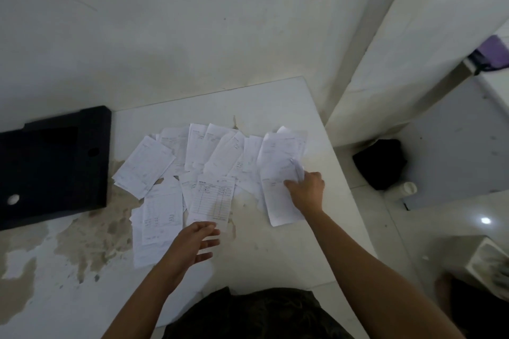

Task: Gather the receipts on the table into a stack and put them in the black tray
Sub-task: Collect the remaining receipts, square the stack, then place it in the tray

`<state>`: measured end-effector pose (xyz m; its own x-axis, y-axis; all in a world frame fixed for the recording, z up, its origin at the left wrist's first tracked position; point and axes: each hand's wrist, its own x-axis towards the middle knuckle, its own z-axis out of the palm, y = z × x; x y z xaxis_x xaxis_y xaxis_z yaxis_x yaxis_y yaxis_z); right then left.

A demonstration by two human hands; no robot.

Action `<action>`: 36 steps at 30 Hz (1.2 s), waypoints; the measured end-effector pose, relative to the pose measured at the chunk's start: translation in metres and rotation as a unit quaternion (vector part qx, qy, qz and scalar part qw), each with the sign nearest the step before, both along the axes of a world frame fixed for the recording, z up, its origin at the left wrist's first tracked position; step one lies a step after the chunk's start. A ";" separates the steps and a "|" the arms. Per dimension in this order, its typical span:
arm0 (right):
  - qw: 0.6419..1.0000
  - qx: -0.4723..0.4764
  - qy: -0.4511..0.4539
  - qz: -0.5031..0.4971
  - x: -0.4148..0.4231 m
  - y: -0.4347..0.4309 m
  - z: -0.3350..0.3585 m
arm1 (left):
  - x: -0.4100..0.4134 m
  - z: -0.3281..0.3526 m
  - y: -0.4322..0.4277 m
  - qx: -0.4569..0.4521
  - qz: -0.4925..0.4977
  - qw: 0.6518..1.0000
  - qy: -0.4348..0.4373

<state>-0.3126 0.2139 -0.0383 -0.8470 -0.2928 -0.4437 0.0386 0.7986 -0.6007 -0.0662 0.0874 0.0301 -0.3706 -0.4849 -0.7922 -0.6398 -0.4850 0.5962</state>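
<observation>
Several white receipts (212, 162) lie scattered and overlapping across the middle of the white table (289, 250). The black tray (52, 168) sits at the table's left edge, with nothing visible in it. My right hand (307, 190) rests on the rightmost receipts (278, 201), fingers pinching their edge, one sheet curling up over the fingers. My left hand (197, 242) hovers with fingers spread just below a lined receipt (212, 201), fingertips at its lower edge, holding nothing.
The tabletop has worn brown patches at the left front (91, 242). A white wall rises behind the table. Right of the table on the floor are a black cloth (381, 162), a small white cup (409, 188) and a white basket (490, 264).
</observation>
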 end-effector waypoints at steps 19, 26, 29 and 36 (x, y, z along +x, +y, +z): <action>0.995 -0.068 -0.042 -0.056 -0.007 -0.046 0.013 | 0.032 0.009 -0.008 0.009 0.068 0.998 -0.007; 0.936 -0.290 -0.185 -0.076 0.015 -0.020 0.040 | 0.023 0.018 -0.009 0.024 0.055 0.997 0.041; 0.892 -0.392 -0.225 -0.006 0.038 -0.018 0.060 | 0.016 0.025 -0.015 0.028 0.054 0.993 0.099; 0.917 -0.326 -0.168 0.157 0.105 -0.041 0.098 | 0.016 0.051 -0.043 0.100 -0.017 0.956 0.275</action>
<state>-0.2073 0.1731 0.0595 -0.5238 -0.7941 -0.3083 0.1392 0.2773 -0.9507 -0.0506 0.0440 0.0809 -0.7710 -0.3235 -0.5486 -0.2739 -0.6092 0.7442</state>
